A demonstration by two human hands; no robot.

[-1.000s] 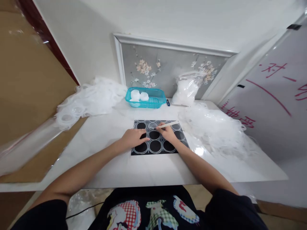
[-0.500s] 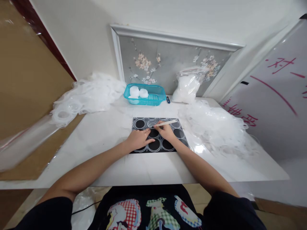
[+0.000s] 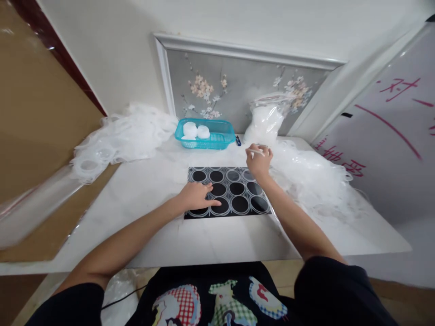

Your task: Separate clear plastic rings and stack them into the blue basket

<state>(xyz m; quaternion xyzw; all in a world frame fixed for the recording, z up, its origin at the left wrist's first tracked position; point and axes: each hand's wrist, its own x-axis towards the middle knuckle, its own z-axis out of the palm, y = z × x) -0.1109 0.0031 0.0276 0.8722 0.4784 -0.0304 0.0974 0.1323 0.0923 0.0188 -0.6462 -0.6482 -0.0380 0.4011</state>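
A black sheet (image 3: 240, 204) printed with rows of white-outlined circles lies on the white table. My left hand (image 3: 195, 196) rests on the sheet's left side, fingers spread and palm down. Beyond the sheet's upper right edge, my right hand (image 3: 260, 159) is raised and closed around a slim white stick-like tool (image 3: 256, 151); its exact kind is hard to make out. The right hand is between the sheet and a clear bag (image 3: 265, 124) of white material. Close to that hand on its right is a heap of thin translucent rings (image 3: 309, 176).
A turquoise basket (image 3: 222, 141) with a few white round pieces stands at the back. Beside it lies a small dark blue item (image 3: 238, 141). Another heap of translucent rings (image 3: 125, 136) is at the left, near a cardboard sheet (image 3: 41, 136). A whiteboard (image 3: 384, 181) borders the right.
My right hand has lifted off the sheet and moved up and right, still with the white tool. My left hand has stayed almost in place. More of the sheet's circles show.
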